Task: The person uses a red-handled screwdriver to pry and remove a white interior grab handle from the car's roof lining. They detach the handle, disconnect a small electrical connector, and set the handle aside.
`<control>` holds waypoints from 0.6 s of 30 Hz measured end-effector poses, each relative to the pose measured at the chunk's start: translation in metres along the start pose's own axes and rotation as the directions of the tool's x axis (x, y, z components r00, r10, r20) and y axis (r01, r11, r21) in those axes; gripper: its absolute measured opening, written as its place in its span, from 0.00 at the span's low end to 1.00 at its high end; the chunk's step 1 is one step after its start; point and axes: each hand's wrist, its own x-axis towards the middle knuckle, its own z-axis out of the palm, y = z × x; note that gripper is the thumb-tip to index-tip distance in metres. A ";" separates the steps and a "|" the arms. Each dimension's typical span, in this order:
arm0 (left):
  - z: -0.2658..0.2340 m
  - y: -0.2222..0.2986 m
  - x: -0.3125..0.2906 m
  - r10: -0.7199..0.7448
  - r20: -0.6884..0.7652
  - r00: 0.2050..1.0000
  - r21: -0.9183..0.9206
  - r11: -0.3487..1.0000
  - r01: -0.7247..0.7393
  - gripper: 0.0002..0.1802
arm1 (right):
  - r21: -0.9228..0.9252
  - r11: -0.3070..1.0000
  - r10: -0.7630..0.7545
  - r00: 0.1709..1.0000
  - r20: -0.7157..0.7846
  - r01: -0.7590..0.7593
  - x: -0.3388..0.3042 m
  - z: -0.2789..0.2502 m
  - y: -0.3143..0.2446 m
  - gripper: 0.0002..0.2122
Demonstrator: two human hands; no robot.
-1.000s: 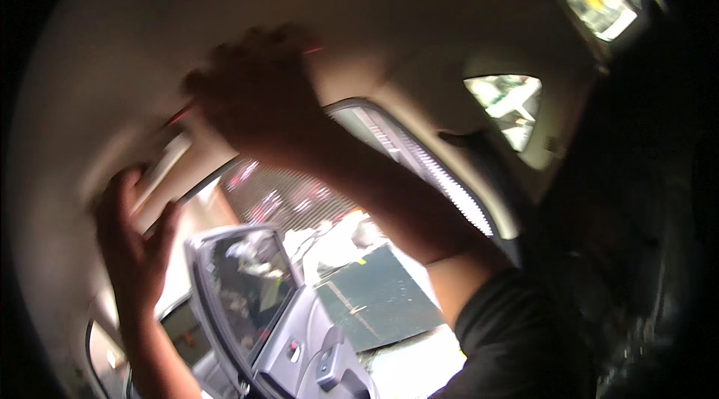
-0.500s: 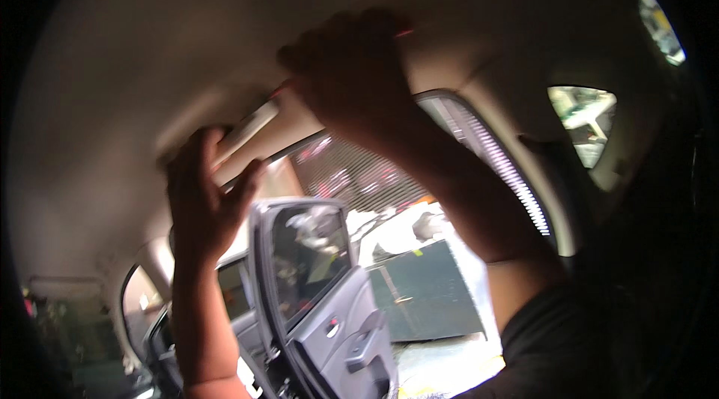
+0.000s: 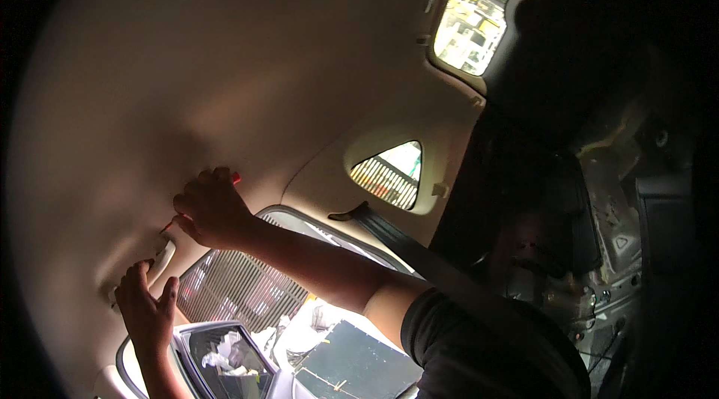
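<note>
Overhead, a pale grab handle (image 3: 162,263) is fixed along the edge of the car's beige headliner (image 3: 247,47), above the open doorway. The fingers of my left hand (image 3: 148,317) hook over its near end, with the thumb standing apart. My right hand (image 3: 213,208) is closed around a red-handled screwdriver (image 3: 237,178). Its red butt sticks out past my fingers, and its thin shaft points down to the handle's far end. My fist covers most of the tool, and I cannot make out the tip's exact contact.
Below the roof edge, an open car door (image 3: 228,358) stands outside beside a dark green panel (image 3: 359,365). A seat belt (image 3: 404,238) hangs by the triangular side window (image 3: 389,174). The rear window (image 3: 470,28) is farther right, above bare metal bodywork (image 3: 618,227).
My view has swung right and back, so the hands and grab handle now appear lower left and smaller. The left hand stays at the handle, and the right hand stays near its far end.
</note>
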 end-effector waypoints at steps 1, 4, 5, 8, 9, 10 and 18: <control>-0.002 0.000 0.000 0.000 0.019 1.000 -0.008 1.000 0.000 0.29 | 0.043 0.998 -0.037 0.994 -0.101 0.041 0.000 0.004 0.003 0.11; -0.008 -0.003 0.000 -0.007 0.051 0.999 -0.017 1.000 0.008 0.29 | 0.114 0.994 0.001 1.000 -0.014 0.001 -0.001 0.000 0.004 0.11; -0.006 -0.005 0.001 0.001 0.046 0.999 -0.021 1.000 0.000 0.29 | 0.107 0.994 -0.005 1.000 -0.010 0.006 -0.001 -0.002 0.005 0.11; 0.000 -0.014 -0.003 0.020 -0.006 1.000 0.000 1.000 -0.020 0.29 | 0.075 0.997 -0.014 1.000 0.001 0.014 -0.003 -0.002 0.007 0.11; 0.002 -0.017 -0.006 0.023 -0.016 1.000 0.020 1.000 -0.023 0.29 | 0.061 0.998 -0.008 1.000 0.002 0.008 -0.005 0.000 0.006 0.12; 0.002 -0.013 -0.004 0.022 0.009 1.000 0.020 1.000 -0.022 0.30 | 0.039 0.999 0.001 1.000 0.013 -0.001 -0.009 0.001 0.007 0.12; 0.002 -0.001 -0.007 0.027 0.016 1.000 0.047 0.998 -0.028 0.33 | -0.093 0.995 -0.021 0.999 0.050 0.026 -0.019 0.016 0.003 0.16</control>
